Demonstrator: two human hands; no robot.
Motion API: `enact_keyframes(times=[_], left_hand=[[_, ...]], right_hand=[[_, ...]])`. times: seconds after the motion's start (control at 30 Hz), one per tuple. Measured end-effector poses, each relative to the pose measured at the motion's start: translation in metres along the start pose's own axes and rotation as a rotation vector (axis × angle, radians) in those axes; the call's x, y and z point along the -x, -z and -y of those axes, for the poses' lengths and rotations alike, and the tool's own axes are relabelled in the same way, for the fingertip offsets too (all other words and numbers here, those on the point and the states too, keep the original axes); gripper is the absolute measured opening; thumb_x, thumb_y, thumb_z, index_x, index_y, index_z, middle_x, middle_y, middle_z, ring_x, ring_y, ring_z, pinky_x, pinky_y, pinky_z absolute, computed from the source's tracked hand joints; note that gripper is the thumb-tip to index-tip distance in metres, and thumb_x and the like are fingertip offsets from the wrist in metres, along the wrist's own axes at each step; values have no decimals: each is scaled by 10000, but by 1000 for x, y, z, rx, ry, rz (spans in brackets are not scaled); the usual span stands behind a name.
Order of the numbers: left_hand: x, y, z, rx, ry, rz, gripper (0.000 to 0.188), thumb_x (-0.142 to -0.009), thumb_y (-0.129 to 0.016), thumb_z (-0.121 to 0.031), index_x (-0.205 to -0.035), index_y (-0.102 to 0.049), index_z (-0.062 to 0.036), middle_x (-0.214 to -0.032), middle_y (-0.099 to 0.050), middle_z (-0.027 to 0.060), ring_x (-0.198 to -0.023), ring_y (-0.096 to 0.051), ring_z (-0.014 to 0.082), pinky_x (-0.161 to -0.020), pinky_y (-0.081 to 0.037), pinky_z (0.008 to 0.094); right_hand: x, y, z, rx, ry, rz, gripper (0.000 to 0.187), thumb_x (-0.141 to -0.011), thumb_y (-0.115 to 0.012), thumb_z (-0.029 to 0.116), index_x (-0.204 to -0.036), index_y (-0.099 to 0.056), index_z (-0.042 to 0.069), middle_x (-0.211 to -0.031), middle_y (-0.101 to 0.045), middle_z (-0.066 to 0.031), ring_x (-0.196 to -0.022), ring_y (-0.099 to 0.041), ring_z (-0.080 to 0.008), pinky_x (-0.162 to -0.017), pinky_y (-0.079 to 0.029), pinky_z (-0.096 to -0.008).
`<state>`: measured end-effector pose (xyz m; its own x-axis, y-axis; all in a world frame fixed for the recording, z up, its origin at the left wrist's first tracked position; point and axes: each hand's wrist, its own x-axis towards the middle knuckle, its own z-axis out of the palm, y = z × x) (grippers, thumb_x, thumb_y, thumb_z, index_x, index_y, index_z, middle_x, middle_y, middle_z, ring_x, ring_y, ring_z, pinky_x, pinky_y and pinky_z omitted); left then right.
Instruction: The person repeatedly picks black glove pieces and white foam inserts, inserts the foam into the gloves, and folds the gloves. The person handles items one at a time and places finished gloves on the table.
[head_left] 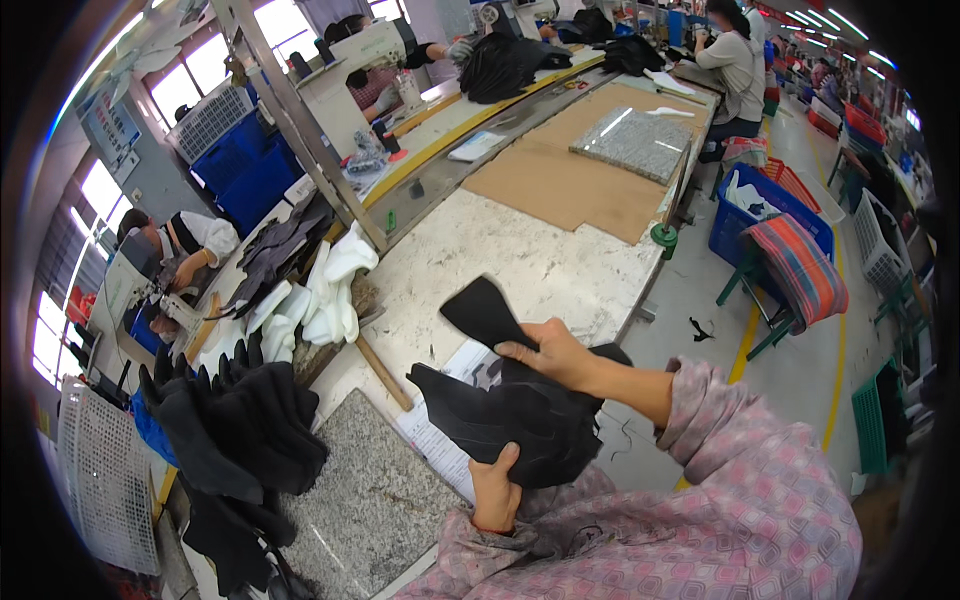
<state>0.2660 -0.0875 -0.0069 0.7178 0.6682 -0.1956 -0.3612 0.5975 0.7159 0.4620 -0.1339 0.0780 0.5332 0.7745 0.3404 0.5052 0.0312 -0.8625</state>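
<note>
My right hand (552, 355) pinches a flat black paddle-shaped piece (477, 308) between thumb and fingers, its wide end pointing up and left. Below it, my left hand (494, 488) grips the lower edge of a bundle of black cut pieces (500, 415), thumb on top; its other fingers are hidden underneath. The bundle is close to my body, over a printed paper sheet (438, 425). The right forearm passes over part of the bundle. Whether the pieces are leather or cloth I cannot tell.
A speckled stone slab (365, 500) lies at the near left beside piled black boot-shaped pieces (235, 420). A hammer handle (384, 372) and white foot-shaped pieces (335, 290) lie beyond. Farther off are cardboard (540, 190), another slab (630, 143) and a cloth-covered stool (795, 270). Several people work nearby.
</note>
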Motion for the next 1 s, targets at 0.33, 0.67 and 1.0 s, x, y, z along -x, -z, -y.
enact_keyframes(times=[0.33, 0.67, 1.0], left_hand=[[5, 11, 14, 21, 62, 5, 542, -802, -669, 56, -1306, -471, 36, -1225, -584, 127, -1088, -582, 256, -926, -492, 359], [14, 12, 5, -134, -27, -75, 510, -834, -655, 26, -1307, -463, 25, -1244, -568, 138, -1087, -588, 288, -934, -503, 416], [4, -6, -23, 48, 255, -6, 392, -963, -540, -148, -1307, -447, 16, -1241, -564, 179, -1114, -584, 321, -944, -507, 458]], right_hand=[[8, -11, -22, 28, 10, -63, 432, -864, -666, 383, -738, -607, -26, -630, -559, -244, -584, -551, -411, -537, -446, -401], [-7, -6, 13, -343, -189, 359, 431, -840, -702, 278, -1138, -622, -23, -979, -683, -89, -908, -573, -115, -840, -460, -305], [-22, -7, 7, 30, -53, 102, 288, -809, -685, 260, -930, -660, -1, -867, -663, -228, -862, -638, -394, -747, -496, -424]])
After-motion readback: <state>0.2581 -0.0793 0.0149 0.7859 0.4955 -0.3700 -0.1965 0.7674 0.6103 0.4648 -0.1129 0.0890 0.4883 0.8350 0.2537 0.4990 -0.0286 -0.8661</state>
